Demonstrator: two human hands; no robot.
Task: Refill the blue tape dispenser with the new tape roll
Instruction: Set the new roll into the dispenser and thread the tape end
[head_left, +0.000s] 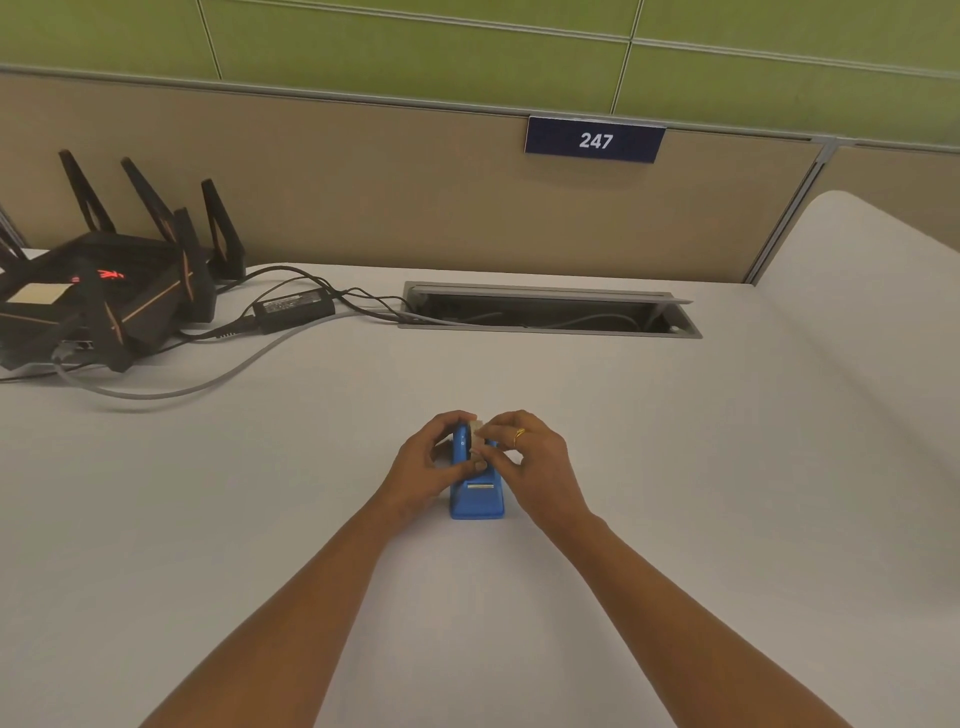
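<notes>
The blue tape dispenser (477, 498) stands on the white desk (675, 467) in the middle, its cutter end towards me. My left hand (428, 465) wraps around the dispenser's left side, thumb across its top. My right hand (527, 457), with a gold ring, pinches the pale tape roll (476, 435) that sits in the top of the dispenser. Fingers hide most of the roll, so I cannot tell how deep it sits.
A black router (104, 291) with upright antennas sits at the back left, with a power brick (293, 307) and cables (208, 384) trailing across the desk. An open cable hatch (550, 312) lies at the back centre. A beige partition with a 247 sign (595, 140) stands behind.
</notes>
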